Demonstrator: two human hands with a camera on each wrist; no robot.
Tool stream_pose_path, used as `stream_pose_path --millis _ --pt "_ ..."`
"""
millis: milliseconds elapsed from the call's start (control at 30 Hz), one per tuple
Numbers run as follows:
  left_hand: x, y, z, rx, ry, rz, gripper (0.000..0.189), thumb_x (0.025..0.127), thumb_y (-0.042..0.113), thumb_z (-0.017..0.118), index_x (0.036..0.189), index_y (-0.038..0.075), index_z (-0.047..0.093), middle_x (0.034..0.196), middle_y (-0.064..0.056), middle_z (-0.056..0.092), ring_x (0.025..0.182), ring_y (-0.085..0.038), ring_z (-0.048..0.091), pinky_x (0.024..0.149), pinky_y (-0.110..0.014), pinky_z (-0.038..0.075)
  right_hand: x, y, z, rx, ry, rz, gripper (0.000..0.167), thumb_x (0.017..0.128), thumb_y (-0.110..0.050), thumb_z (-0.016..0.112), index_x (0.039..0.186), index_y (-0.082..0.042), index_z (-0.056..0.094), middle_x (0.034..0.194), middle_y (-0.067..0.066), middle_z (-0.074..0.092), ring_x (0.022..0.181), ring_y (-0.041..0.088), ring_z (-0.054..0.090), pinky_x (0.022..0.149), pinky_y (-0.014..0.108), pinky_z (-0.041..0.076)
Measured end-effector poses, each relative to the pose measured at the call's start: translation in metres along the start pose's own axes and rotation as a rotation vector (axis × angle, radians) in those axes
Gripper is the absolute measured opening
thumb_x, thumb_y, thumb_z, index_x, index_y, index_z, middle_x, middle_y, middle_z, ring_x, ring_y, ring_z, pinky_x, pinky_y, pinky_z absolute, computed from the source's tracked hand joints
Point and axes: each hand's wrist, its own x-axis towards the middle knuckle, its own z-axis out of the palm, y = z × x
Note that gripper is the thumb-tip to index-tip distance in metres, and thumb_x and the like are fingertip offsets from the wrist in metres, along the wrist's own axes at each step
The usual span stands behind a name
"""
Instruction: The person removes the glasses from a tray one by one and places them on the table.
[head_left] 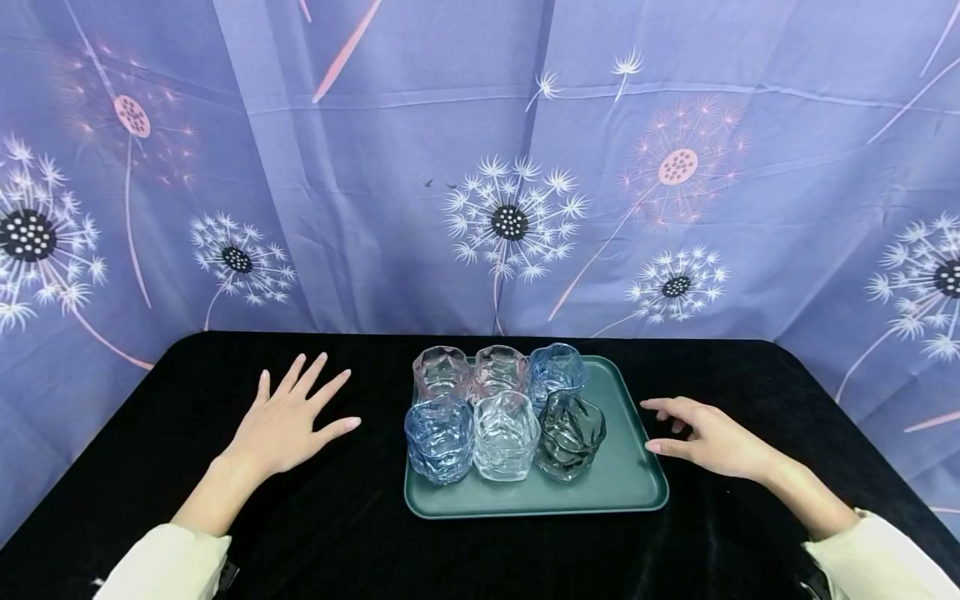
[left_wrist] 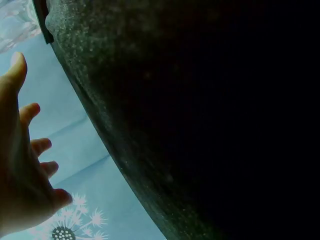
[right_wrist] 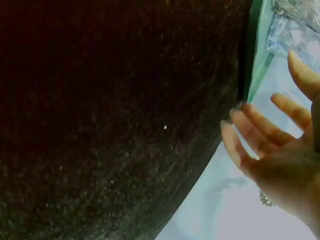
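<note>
A green tray (head_left: pixel 622 479) lies on the black-covered table with several faceted glasses on it. In its front row stand a blue glass (head_left: pixel 441 442), a clear glass (head_left: pixel 506 437) and a smoky grey glass (head_left: pixel 570 437). Behind them are two pinkish glasses, one on the left (head_left: pixel 441 371) and one in the middle (head_left: pixel 501 369), plus another blue glass (head_left: pixel 557 371). My left hand (head_left: pixel 281 429), fingers spread, is left of the tray, holding nothing. By the tray's right rim is my right hand (head_left: pixel 712 437), fingers loosely bent and holding nothing; whether its fingertips touch the rim I cannot tell.
Black cloth (head_left: pixel 337 533) covers the table, whose far edge meets a blue-purple curtain (head_left: pixel 375 208) printed with dandelions. Pale sleeves cover both forearms, the left sleeve (head_left: pixel 168 567) and the right sleeve (head_left: pixel 885 558) entering from the lower corners.
</note>
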Motion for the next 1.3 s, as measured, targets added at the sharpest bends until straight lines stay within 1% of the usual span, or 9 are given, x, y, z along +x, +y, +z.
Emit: stream_pose_path --millis 133,233,400,600,733,867,1067,1167,1300 --pt "0.002 0.002 0.000 -0.017 0.013 0.009 0.073 0.086 0.063 0.043 0.140 0.014 0.037 0.148 -0.018 0.020 0.134 -0.039 0.013 0.099 -0.065 0.009 0.001 -0.002 0.003 0.108 -0.079 0.010 0.045 0.083 -0.026 0.068 0.118 0.000 0.056 0.091 0.003 0.053 0.071 0.005 0.049 0.056 0.023 0.041" --pt "0.003 0.006 -0.001 -0.038 0.023 0.015 0.073 0.086 0.061 0.043 0.140 0.013 0.038 0.147 -0.019 0.022 0.134 -0.039 0.015 0.100 -0.064 0.010 0.002 -0.003 0.004 0.177 -0.123 0.037 0.042 0.082 -0.020 0.068 0.116 0.002 0.056 0.087 0.005 0.053 0.067 0.006 0.049 0.054 0.024 0.042" --pt "0.004 0.016 -0.004 -0.095 0.032 0.036 0.072 0.087 0.059 0.044 0.139 0.010 0.038 0.145 -0.021 0.025 0.133 -0.038 0.017 0.102 -0.061 0.012 0.001 -0.004 0.008 0.259 -0.151 0.070 0.032 0.082 -0.006 0.065 0.111 0.004 0.057 0.080 0.005 0.052 0.060 0.008 0.050 0.052 0.025 0.044" --pt "0.008 0.027 -0.008 -0.136 0.050 0.063 0.072 0.087 0.059 0.046 0.138 0.009 0.040 0.143 -0.021 0.030 0.132 -0.037 0.022 0.102 -0.058 0.018 -0.003 -0.001 0.012 0.383 -0.192 0.105 0.027 0.083 0.004 0.059 0.109 0.008 0.056 0.081 0.007 0.052 0.060 0.012 0.051 0.053 0.028 0.047" --pt "0.014 0.036 -0.014 -0.132 0.053 0.049 0.072 0.086 0.061 0.046 0.138 0.011 0.041 0.142 -0.019 0.032 0.128 -0.038 0.029 0.095 -0.059 0.029 -0.005 0.000 0.014 0.450 -0.207 0.123 0.025 0.084 0.005 0.056 0.109 0.009 0.055 0.081 0.009 0.053 0.062 0.013 0.052 0.055 0.029 0.049" --pt "0.024 0.046 -0.022 -0.130 0.051 0.036 0.072 0.085 0.061 0.047 0.138 0.014 0.041 0.141 -0.016 0.035 0.126 -0.037 0.034 0.086 -0.060 0.038 -0.005 0.003 0.015 0.495 -0.215 0.122 0.025 0.085 0.006 0.055 0.109 0.011 0.053 0.082 0.011 0.053 0.064 0.014 0.053 0.057 0.029 0.050" --pt "0.038 0.062 -0.032 -0.193 0.083 0.071 0.061 0.085 0.048 0.058 0.133 0.010 0.048 0.134 -0.014 0.044 0.122 -0.035 0.040 0.090 -0.055 0.037 -0.004 0.003 0.015 0.520 -0.226 0.118 0.026 0.085 0.007 0.054 0.110 0.013 0.052 0.082 0.011 0.053 0.065 0.014 0.052 0.057 0.030 0.050" --pt "0.045 0.070 -0.034 -0.233 0.105 0.096 0.055 0.084 0.041 0.062 0.127 0.009 0.053 0.127 -0.013 0.050 0.119 -0.033 0.043 0.092 -0.052 0.037 -0.004 0.004 0.015 0.515 -0.227 0.118 0.026 0.085 0.006 0.055 0.110 0.013 0.052 0.082 0.011 0.053 0.065 0.014 0.052 0.057 0.029 0.050" --pt "0.053 0.080 -0.033 -0.267 0.104 0.124 0.051 0.083 0.039 0.065 0.123 0.008 0.056 0.123 -0.012 0.053 0.116 -0.032 0.045 0.092 -0.050 0.038 -0.005 0.003 0.015 0.506 -0.224 0.120 0.026 0.085 0.006 0.055 0.110 0.012 0.053 0.083 0.011 0.054 0.065 0.014 0.053 0.058 0.030 0.050"
